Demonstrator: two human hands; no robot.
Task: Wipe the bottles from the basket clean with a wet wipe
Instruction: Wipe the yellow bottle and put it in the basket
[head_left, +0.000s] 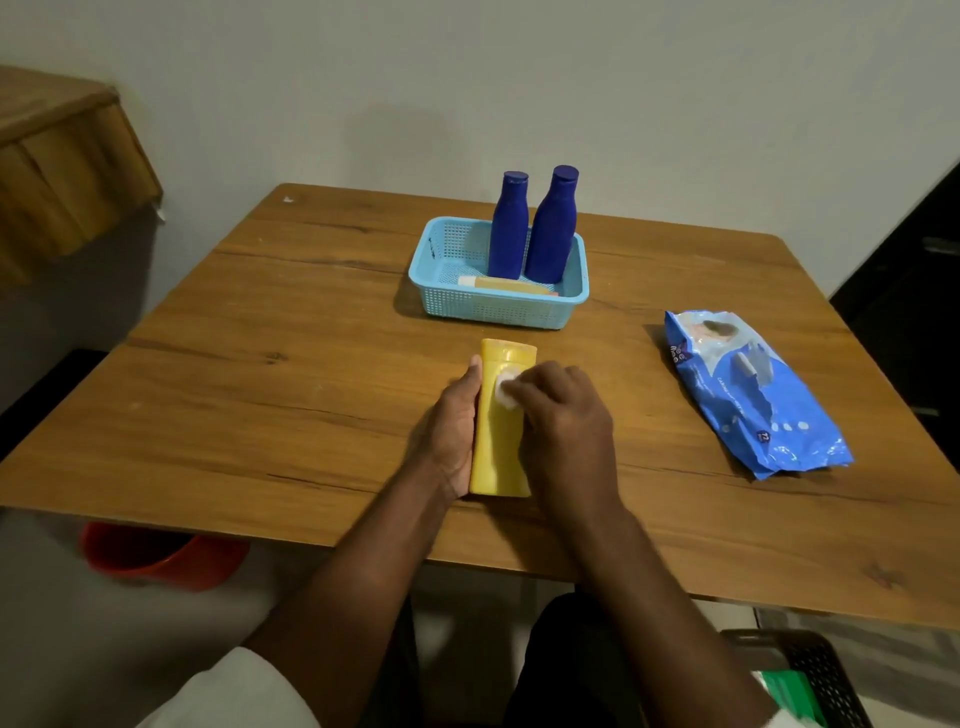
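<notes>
Pale grey wall fills the top of the frame, and below it a wooden bench (322, 332) spreads across the middle. Lying flat at the centre of the bench, its cap end pointing up the frame, is a yellow bottle (500, 441). The left hand (453, 428) lies along the bottle's left side, fingers stretched and thumb against the edge, steadying it. The right hand (563, 421) comes over from the right with fingers curled, pinching a small white wet wipe (506, 388) and pressing it onto the bottle's upper part.

Above the bottle, near the centre of the frame, sits a light blue basket (441, 291). Two dark blue bottles (551, 228) stand upright in it side by side, and an orange tube (506, 283) lies along its front wall.

At the right of the frame a blue pack of wipes (753, 395) lies on the bench, well apart from the bottle.

Lower left, below the bench edge, part of a red bucket (156, 556) shows on the floor. Wooden furniture (57, 171) occupies the upper left, and a black crate (826, 675) shows in the lower right corner.
</notes>
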